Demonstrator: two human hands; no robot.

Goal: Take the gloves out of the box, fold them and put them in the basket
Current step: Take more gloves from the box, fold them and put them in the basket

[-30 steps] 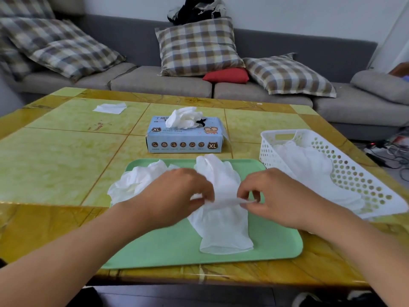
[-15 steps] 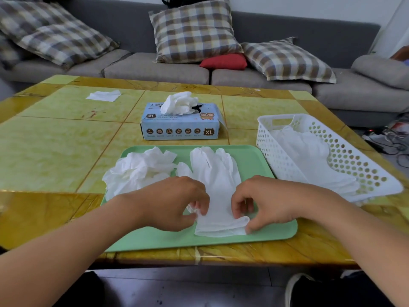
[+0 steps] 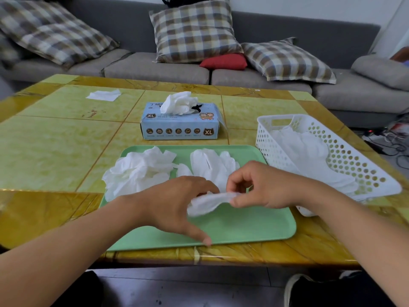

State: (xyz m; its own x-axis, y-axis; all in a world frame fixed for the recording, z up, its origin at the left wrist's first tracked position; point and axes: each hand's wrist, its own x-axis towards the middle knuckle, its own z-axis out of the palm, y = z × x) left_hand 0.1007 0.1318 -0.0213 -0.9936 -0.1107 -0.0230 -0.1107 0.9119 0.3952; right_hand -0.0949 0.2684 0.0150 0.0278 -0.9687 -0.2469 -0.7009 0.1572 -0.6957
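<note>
On the yellow table (image 3: 55,151) before the grey sofa, the glove (image 3: 212,171), flat on the green tray (image 3: 254,222) a moment ago, now has its cuff lifted, pinched by left hand (image 3: 174,207) and right hand (image 3: 263,187), so folding is beginning, basket (image 3: 274,149) waiting nearby.

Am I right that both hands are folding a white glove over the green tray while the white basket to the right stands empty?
Not quite: in the head view the basket already holds white gloves. The rest holds: the left hand and right hand fold a white glove over the green tray.
</note>
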